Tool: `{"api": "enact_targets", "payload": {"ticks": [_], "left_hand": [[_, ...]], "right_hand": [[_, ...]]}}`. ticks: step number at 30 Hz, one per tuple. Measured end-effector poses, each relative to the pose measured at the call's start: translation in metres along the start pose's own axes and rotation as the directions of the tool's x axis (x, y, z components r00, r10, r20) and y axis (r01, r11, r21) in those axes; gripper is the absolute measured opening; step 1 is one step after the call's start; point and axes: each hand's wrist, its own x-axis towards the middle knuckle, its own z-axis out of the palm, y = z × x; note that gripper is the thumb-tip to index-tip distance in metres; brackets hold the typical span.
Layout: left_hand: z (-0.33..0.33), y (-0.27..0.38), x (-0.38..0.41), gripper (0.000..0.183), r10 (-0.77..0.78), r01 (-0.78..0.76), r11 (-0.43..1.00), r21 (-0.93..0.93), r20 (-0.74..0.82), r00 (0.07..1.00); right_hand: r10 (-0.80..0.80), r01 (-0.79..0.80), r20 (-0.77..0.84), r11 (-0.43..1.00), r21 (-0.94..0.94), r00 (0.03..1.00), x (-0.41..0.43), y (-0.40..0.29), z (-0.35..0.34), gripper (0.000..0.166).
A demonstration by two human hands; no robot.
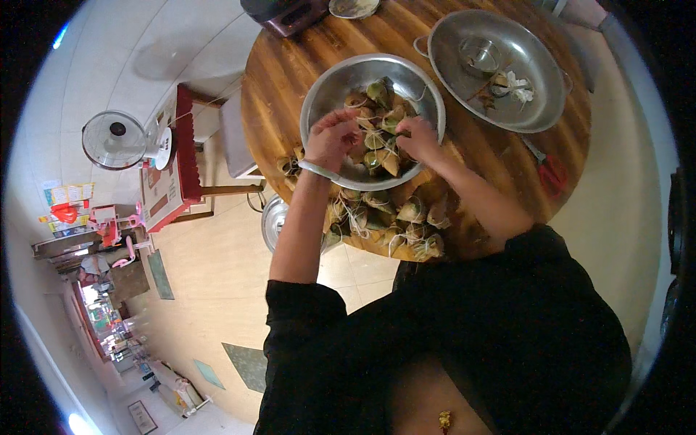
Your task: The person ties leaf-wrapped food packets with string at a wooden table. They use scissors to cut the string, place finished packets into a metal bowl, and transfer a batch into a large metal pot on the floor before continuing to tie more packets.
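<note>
A round stainless steel basin stands on the wooden table and holds several leaf-wrapped zongzi tied with white string. My left hand reaches over the basin's left side, fingers curled above the zongzi. On the other side, my right hand is bent at the fingers, close to the wrapped bundles. Whether either hand pinches a string or a bundle is too small to tell. More tied zongzi lie on the table between the basin and my body, and a few others sit left of the basin.
A wide oval metal pan at the right holds a glass bowl and white scraps. Red-handled scissors lie near the right edge of the round table. A dark appliance and a small bowl stand at the back.
</note>
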Motion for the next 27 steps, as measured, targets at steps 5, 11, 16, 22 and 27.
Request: {"api": "enact_targets", "payload": {"ticks": [5, 11, 16, 22, 27], "left_hand": [[0.013, 0.049, -0.037, 0.018, 0.251, -0.248, 0.968, -0.04, 0.111, 0.962], [0.02, 0.116, -0.065, 0.018, 0.446, -0.446, 0.895, 0.009, -0.034, 0.894], [-0.003, 0.142, -0.065, 0.014, 0.485, -0.486, 0.873, 0.026, 0.042, 0.873], [-0.025, 0.154, -0.063, 0.018, 0.511, -0.51, 0.86, 0.031, -0.033, 0.859], [-0.027, 0.162, -0.058, 0.017, 0.5, -0.499, 0.866, 0.036, -0.056, 0.864]], "right_hand": [[-0.147, 0.154, -0.184, 0.988, 0.027, 0.972, 0.009, 0.004, -0.018, 0.023], [-0.237, 0.232, -0.148, 0.971, -0.056, 0.96, 0.029, 0.02, -0.035, 0.027], [-0.344, 0.338, -0.041, 0.934, -0.111, 0.938, 0.06, 0.027, -0.016, 0.029], [-0.379, 0.5, 0.447, 0.845, -0.189, 0.81, 0.1, -0.018, 0.038, 0.048], [-0.063, 0.578, 0.744, 0.674, -0.459, 0.665, 0.126, -0.055, 0.091, 0.067]]}}
